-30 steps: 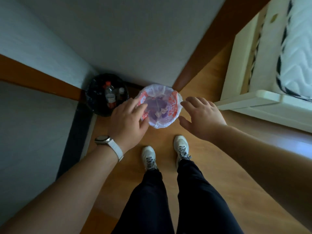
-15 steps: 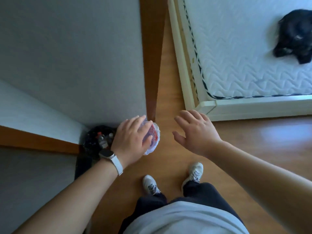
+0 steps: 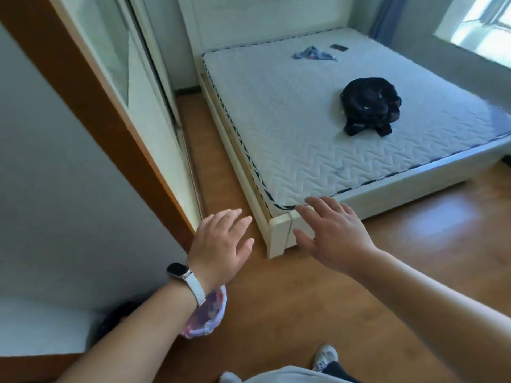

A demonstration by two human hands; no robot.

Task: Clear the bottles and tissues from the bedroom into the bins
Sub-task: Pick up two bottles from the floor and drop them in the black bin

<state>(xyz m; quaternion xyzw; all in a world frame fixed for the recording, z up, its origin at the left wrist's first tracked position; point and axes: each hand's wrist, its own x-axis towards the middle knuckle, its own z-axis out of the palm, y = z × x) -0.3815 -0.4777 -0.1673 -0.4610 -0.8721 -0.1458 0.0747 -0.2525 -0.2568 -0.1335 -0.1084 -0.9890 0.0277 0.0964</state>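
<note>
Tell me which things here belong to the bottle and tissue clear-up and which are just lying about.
Job: bag-lined bin, black bin, left hand and right hand, both empty.
Lying about: black garment, blue cloth, small dark flat item, all on the mattress.

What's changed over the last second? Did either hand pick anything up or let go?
The view swung up from the bins to the bed. The left hand, earlier over the white-lined bin, now reaches forward past it; the right hand reaches toward the bed's corner. Nothing was picked up or let go. Unchanged: both hands open and empty, the lined bin and black bin by the wall, dark clothing on the mattress.
</note>
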